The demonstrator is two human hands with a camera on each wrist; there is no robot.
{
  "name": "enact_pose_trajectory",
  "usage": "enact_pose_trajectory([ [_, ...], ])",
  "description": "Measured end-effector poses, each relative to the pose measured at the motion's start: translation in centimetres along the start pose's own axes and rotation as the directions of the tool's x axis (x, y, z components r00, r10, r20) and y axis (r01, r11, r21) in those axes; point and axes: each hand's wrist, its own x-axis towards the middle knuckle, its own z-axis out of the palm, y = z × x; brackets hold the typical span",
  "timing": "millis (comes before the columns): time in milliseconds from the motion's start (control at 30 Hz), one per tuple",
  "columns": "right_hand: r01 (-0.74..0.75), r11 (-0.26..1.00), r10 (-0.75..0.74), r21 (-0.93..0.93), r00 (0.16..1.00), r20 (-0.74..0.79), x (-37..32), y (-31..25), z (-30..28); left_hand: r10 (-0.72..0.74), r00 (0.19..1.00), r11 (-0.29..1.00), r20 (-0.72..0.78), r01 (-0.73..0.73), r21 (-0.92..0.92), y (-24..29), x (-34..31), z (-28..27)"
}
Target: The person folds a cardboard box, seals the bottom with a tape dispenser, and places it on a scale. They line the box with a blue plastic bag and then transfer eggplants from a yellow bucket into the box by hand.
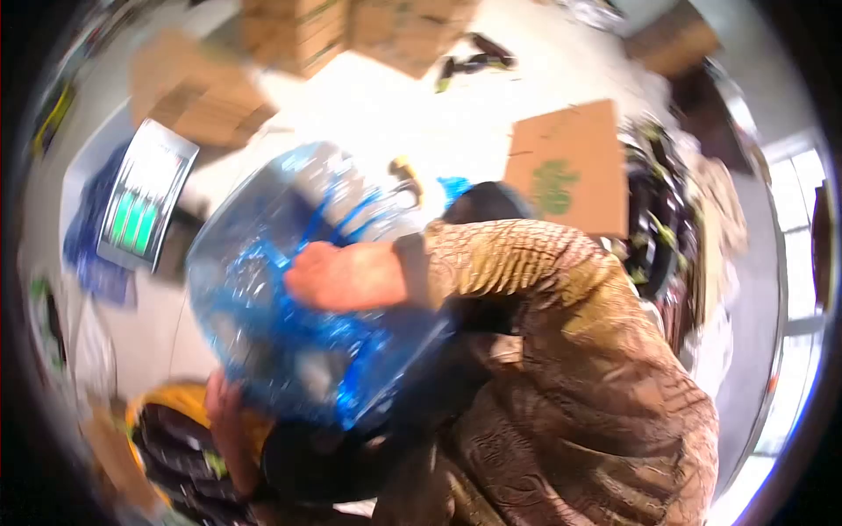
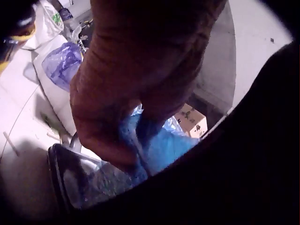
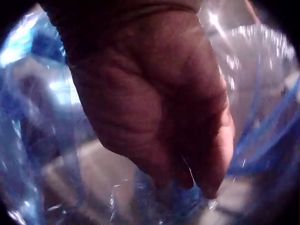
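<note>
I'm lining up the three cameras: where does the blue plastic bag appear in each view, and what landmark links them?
Head: the blue plastic bag lies left of centre, behind and below the right hand.
Left wrist: lower centre, at the fingers of the left hand.
Right wrist: on both sides of the right hand and along the bottom.
Landmark: the right hand links head and right wrist; the left, head and left wrist.

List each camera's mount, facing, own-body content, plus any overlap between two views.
Head: worn on the head, looks forward and down at the blue bag; left hand, right hand and brown sleeve show.
Left wrist: worn there, looks along the left hand at blue plastic it pinches; that hand shows.
Right wrist: worn there, looks along the right hand amid the bag; that hand shows.
Shared: head and right wrist both show right hand and bag.
</note>
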Motion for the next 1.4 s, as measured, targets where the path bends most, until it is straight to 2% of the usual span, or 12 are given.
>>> enact_pose_trajectory([
  [33,-0.025,0.999,0.028,0.033,0.995,-0.096,-1.0,0.3,-3.7,-0.313,0.941,0.89,0.132,0.339,-0.304,1.1,0.8,-1.4],
  [100,-0.375,0.89,0.367,0.259,0.927,0.08,-2.7,1.9,-8.1,-0.433,0.877,0.816,0.208,0.479,-0.323,3.0,1.8,-3.2],
  [200,-0.422,0.623,0.716,0.659,0.647,-0.262,-10.9,3.1,-9.3,-0.43,0.898,0.842,0.092,0.435,-0.318,8.4,2.6,-4.1],
  [300,-0.743,0.502,0.826,0.443,0.261,-0.499,-24.7,6.0,-5.3,-0.49,0.871,0.813,0.032,0.47,-0.344,12.1,2.9,-4.6],
  [367,-0.99,-0.118,0.935,0.074,-0.135,-0.327,-34.0,6.0,-4.8,-0.471,0.882,0.825,-0.013,0.435,-0.361,12.5,3.4,-4.5],
  [433,-0.97,-0.238,0.79,-0.047,-0.165,-0.59,-43.6,3.9,-1.0,-0.4,0.916,0.853,-0.004,0.371,-0.367,8.8,4.9,-4.4],
  [500,-0.799,-0.601,0.782,0.024,-0.594,-0.189,-49.4,2.6,0.3,-0.344,0.939,0.872,-0.021,0.312,-0.377,8.3,5.2,-3.7],
  [567,-0.73,-0.662,0.738,0.169,-0.675,-0.024,-51.6,0.1,1.2,-0.335,0.94,0.882,0.059,0.335,-0.331,10.1,6.7,-3.3],
  [633,-0.663,-0.684,0.712,0.304,-0.697,0.084,-53.1,-0.8,3.2,-0.35,0.935,0.892,0.055,0.35,-0.287,11.7,7.2,-2.9],
  [833,-0.101,-0.143,0.905,0.985,-0.415,0.089,-49.8,-0.4,3.6,-0.232,0.954,0.925,0.191,0.277,-0.261,16.4,9.1,-2.2],
  [1100,-0.815,-0.102,0.96,0.57,-0.23,-0.158,-43.6,4.1,0.2,-0.116,0.945,0.944,0.305,0.201,-0.263,24.7,8.7,0.9],
  [1400,-0.873,0.121,0.968,0.473,-0.001,-0.249,-32.2,9.6,-0.1,0.027,0.939,1.0,0.344,-0.028,-0.003,26.7,6.7,2.6],
])
